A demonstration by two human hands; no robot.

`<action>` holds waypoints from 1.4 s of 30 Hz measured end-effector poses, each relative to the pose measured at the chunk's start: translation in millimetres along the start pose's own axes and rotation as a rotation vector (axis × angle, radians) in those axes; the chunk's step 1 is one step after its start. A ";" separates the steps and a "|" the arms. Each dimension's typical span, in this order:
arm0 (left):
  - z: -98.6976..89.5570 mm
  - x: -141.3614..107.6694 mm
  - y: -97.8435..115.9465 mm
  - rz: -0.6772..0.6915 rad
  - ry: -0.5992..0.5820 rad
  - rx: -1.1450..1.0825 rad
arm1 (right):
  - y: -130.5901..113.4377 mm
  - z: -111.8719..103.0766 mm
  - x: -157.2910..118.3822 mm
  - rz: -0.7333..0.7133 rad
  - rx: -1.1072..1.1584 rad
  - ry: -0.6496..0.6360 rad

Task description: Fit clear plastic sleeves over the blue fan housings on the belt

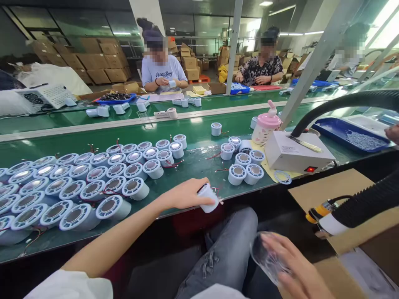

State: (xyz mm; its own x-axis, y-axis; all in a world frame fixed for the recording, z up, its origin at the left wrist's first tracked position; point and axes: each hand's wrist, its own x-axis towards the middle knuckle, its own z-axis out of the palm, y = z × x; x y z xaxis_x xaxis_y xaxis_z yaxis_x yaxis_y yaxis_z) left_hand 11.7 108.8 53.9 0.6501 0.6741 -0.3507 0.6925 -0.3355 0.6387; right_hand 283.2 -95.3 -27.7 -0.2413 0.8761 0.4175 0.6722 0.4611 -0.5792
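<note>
My left hand [187,193], at the front edge of the bench, is closed around a light blue cylindrical housing [208,198] with thin red and white wires sticking out. The housing is tilted on its side. Low at the right, over my lap, my right hand [294,263] grips a clear round plastic piece [264,259], slightly blurred and partly covered by the fingers. A small cluster of similar housings [237,172] stands beyond my left hand, their slotted rings and grey round centres facing up. Many more housings [112,207] fill the bench to the left in rows.
A white box with a lit red switch [299,153] and a black hose stands right of the cluster, beside a pink-lidded cup [264,128]. Farther right is a blue tray [352,135] of small pieces. Co-workers sit across the green conveyor [193,124]. Below right lies cardboard [336,189].
</note>
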 end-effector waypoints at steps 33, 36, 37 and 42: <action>88.8 3.7 34.6 0.339 0.056 -0.128 | -11.4 1.4 50.5 0.438 0.253 -0.339; 94.5 5.8 28.7 0.362 0.114 -0.231 | -12.8 8.8 46.7 0.497 0.295 -0.215; 96.1 7.1 26.6 0.359 0.125 -0.256 | -13.5 11.8 45.5 0.509 0.279 -0.157; 100.3 10.4 19.3 0.358 0.086 -0.379 | -17.4 20.9 40.7 0.445 0.264 -0.068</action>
State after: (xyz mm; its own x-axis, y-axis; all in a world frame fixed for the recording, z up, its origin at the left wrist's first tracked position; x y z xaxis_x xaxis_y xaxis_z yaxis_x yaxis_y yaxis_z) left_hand 63.2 43.3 -6.0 0.7864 0.6174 -0.0176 0.2592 -0.3040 0.9167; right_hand 247.0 -64.7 -15.2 -0.0232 0.9985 0.0494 0.5228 0.0542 -0.8507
